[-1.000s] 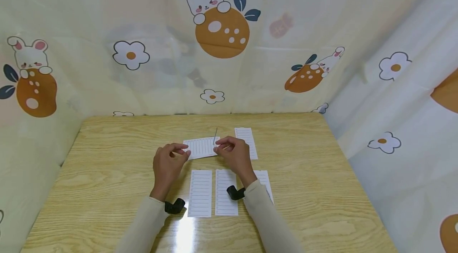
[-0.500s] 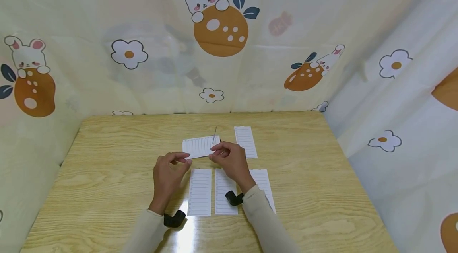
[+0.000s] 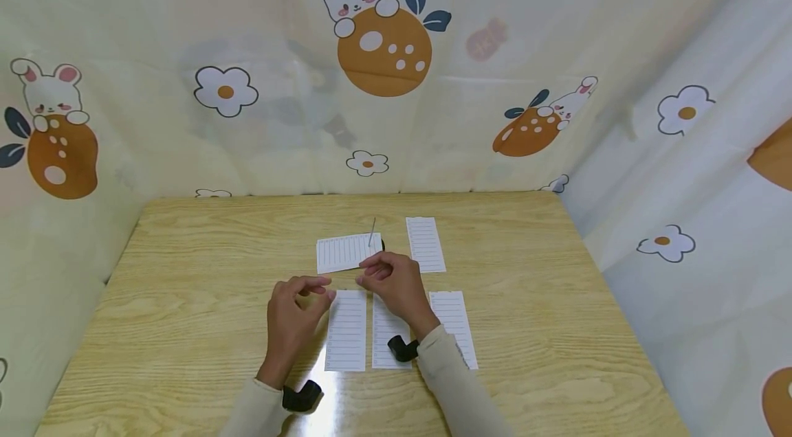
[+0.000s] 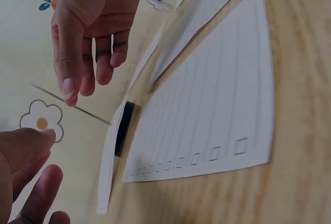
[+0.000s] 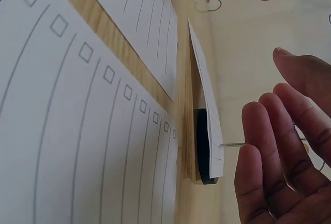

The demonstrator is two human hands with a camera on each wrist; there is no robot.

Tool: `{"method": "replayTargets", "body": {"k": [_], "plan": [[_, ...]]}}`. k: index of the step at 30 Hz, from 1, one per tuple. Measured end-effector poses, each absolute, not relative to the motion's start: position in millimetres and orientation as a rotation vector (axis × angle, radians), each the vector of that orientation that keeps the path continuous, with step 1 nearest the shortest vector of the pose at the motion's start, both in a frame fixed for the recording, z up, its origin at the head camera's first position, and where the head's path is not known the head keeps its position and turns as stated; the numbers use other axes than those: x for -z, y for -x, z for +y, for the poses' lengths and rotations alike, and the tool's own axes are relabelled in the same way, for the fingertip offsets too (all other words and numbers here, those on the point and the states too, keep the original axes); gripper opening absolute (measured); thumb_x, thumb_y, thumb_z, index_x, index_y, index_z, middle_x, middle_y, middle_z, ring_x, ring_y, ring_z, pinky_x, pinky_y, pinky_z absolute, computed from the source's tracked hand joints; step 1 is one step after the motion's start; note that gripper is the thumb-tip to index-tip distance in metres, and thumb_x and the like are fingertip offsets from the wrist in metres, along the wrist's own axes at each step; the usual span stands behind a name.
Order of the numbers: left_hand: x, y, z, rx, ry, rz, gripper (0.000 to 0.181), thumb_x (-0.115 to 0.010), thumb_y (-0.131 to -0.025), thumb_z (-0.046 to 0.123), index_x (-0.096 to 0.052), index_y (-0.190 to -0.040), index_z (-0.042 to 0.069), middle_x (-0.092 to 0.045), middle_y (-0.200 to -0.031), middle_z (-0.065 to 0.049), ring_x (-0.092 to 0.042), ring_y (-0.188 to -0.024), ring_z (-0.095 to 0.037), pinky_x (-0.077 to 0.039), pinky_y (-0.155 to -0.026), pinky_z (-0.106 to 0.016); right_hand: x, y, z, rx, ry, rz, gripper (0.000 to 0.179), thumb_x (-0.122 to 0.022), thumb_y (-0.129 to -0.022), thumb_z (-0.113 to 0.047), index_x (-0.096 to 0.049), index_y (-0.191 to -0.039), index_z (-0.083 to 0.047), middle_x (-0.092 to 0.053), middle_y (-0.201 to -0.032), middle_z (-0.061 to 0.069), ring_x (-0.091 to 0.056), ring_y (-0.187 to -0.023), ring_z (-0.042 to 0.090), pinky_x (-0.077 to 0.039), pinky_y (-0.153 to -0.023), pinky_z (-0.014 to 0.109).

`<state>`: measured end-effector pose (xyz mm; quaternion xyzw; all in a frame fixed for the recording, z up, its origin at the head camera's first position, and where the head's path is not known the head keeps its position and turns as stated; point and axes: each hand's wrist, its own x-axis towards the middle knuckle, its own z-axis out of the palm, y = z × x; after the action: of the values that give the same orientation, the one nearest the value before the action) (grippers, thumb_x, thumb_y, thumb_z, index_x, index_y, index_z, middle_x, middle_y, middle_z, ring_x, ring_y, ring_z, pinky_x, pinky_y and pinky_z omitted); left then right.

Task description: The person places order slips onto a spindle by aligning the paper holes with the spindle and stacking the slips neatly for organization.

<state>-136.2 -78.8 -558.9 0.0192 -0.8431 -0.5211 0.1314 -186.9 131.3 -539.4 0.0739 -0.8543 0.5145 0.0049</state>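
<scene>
A bill spike (image 3: 372,232) stands at the back of the table with lined checklist paper (image 3: 344,253) pierced on its thin upright rod. Its dark base (image 5: 202,149) shows under the paper in the right wrist view. My left hand (image 3: 295,317) hovers in front of the paper's left side, thumb and fingers apart with nothing between them. Opposite it, my right hand (image 3: 396,286) has its fingertips overlapping the paper's front right edge in the head view. That hand's fingers hang loosely bent and hold nothing.
Three checklist sheets lie in a front row: a left one (image 3: 346,337), a middle one (image 3: 386,348) partly under my right hand, and a right one (image 3: 454,327). Another sheet (image 3: 425,244) lies right of the spike. A patterned curtain (image 3: 278,148) hangs behind the wooden table (image 3: 544,299).
Both hands have let go of the paper on the spike and drawn back toward me. The paper stays pierced on the rod; the other sheets have not moved.
</scene>
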Motion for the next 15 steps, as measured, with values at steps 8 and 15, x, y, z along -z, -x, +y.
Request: {"method": "replayTargets", "body": {"k": [8, 15], "plan": [[567.6, 121.5, -81.6, 1.484, -0.035, -2.441, 0.023, -0.093, -0.081, 0.016, -0.084, -0.101, 0.021, -0.079, -0.088, 0.005, -0.058, -0.089, -0.016, -0.042, -0.078, -0.032, 545.4, 184.3, 130.1, -1.581, -0.264, -2.717, 0.023, -0.091, -0.084, -0.015, -0.082, -0.105, -0.01, -0.079, -0.092, -0.001, -0.07, -0.079, 0.008, -0.058, -0.074, 0.023], [576.3, 105.6, -83.4, 1.486, -0.064, -2.468, 0.026, -0.094, -0.079, 0.016, -0.083, -0.101, 0.023, -0.079, -0.091, 0.008, -0.054, -0.09, -0.012, -0.04, -0.082, -0.03, 550.7, 178.4, 125.6, -1.551, -0.307, -2.763, 0.026, -0.092, -0.083, -0.015, -0.081, -0.106, -0.012, -0.08, -0.097, 0.001, -0.071, -0.084, 0.015, -0.056, -0.074, 0.023]]}}
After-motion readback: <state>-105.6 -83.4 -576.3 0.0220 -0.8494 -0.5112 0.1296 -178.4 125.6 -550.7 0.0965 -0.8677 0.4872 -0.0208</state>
